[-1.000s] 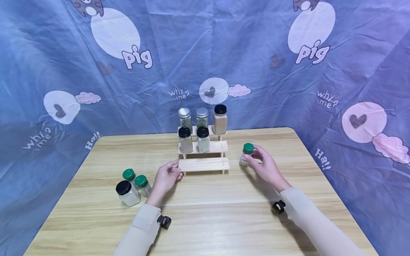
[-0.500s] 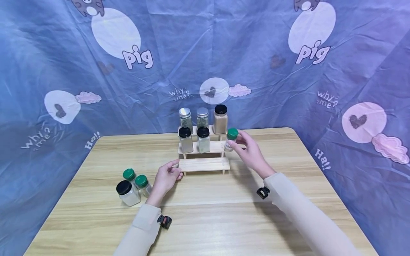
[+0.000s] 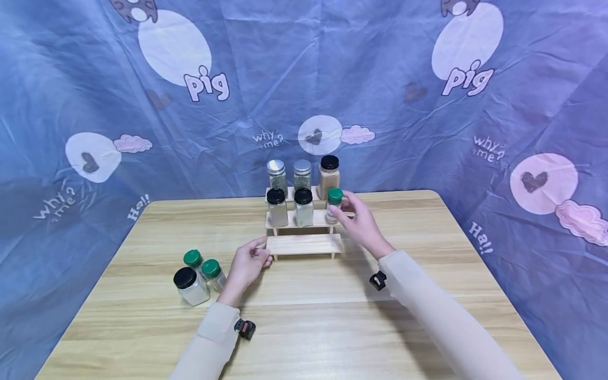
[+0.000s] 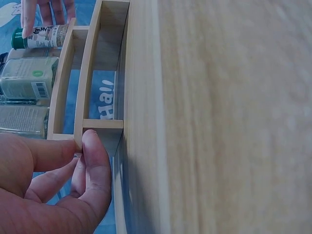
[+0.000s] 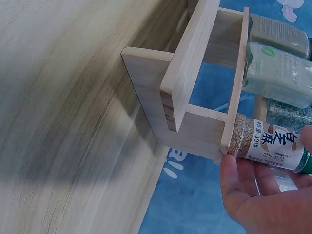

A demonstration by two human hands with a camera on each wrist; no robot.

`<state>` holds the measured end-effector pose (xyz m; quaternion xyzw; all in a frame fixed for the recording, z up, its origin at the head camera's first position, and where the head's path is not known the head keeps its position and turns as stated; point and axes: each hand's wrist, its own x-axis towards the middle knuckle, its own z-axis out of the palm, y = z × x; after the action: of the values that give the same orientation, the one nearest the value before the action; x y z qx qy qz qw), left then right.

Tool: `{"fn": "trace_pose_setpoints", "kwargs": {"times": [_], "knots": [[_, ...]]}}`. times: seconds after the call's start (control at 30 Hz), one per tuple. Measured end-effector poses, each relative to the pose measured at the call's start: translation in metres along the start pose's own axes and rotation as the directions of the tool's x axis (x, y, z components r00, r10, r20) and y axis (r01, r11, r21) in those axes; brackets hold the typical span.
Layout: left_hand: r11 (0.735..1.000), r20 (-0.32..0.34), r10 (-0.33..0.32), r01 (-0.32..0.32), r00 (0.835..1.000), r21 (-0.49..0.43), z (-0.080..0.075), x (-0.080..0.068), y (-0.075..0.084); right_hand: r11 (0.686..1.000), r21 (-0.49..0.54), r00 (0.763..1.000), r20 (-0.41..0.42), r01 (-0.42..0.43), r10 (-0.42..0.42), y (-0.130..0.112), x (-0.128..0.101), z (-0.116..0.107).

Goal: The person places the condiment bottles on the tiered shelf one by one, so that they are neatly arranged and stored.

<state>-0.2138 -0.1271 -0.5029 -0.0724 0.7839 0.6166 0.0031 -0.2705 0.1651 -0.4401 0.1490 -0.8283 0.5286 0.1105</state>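
Note:
A three-tier wooden spice rack (image 3: 304, 244) stands at the middle back of the table. My left hand (image 3: 248, 266) pinches the left end of its lowest step between thumb and fingers (image 4: 95, 161). In my right hand (image 3: 363, 224) is a green-lidded seasoning jar (image 5: 268, 142) of pale seeds, gripped from the right side. It stands upright at the right end of the middle step, its base right at the board. Left of it on that step are two black-capped jars (image 3: 304, 211). The top step bears two silver-capped jars (image 3: 277, 182) and a black-capped brown one (image 3: 329, 182).
On the left of the wooden table (image 3: 309, 338), beside my left forearm, stand two green-lidded jars (image 3: 212, 270) and a black-capped jar of white contents (image 3: 192, 289). A blue printed cloth (image 3: 247, 79) hangs close behind the table and along its sides.
My right hand has brought the green-lidded jar leftward from beside the rack to the right end of the middle step. The left hand has stayed at the lowest step.

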Motion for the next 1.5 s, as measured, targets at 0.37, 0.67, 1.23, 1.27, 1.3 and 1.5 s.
{"fn": "trace_pose_setpoints", "kwargs": {"times": [0.37,0.67,1.23,1.27,1.3,1.5], "knots": [[1.0,0.002,0.02,-0.02,1.0,0.013,0.0,-0.001,0.001,0.999,0.034,1.0,-0.011,-0.023,0.023,-0.001,0.001,0.003],[1.0,0.005,0.018,-0.018,1.0,0.012,0.001,-0.001,0.002,0.995,0.07,0.998,-0.017,-0.065,0.066,-0.002,0.0,0.005],[1.0,0.013,0.026,-0.026,1.0,0.001,0.0,-0.001,0.001,0.976,-0.022,0.969,0.118,-0.217,0.218,0.041,-0.04,0.009],[1.0,0.012,0.024,-0.024,1.0,0.003,0.0,-0.002,0.001,0.975,-0.033,0.966,0.132,-0.222,0.224,0.044,-0.042,0.01],[1.0,0.013,0.023,-0.023,1.0,0.005,0.0,-0.002,0.001,0.973,-0.039,0.963,0.144,-0.226,0.229,0.046,-0.044,0.012],[1.0,0.021,0.028,-0.028,0.999,0.004,0.0,-0.001,-0.001,0.977,-0.03,0.959,0.183,-0.213,0.215,0.054,-0.051,0.015]]}}
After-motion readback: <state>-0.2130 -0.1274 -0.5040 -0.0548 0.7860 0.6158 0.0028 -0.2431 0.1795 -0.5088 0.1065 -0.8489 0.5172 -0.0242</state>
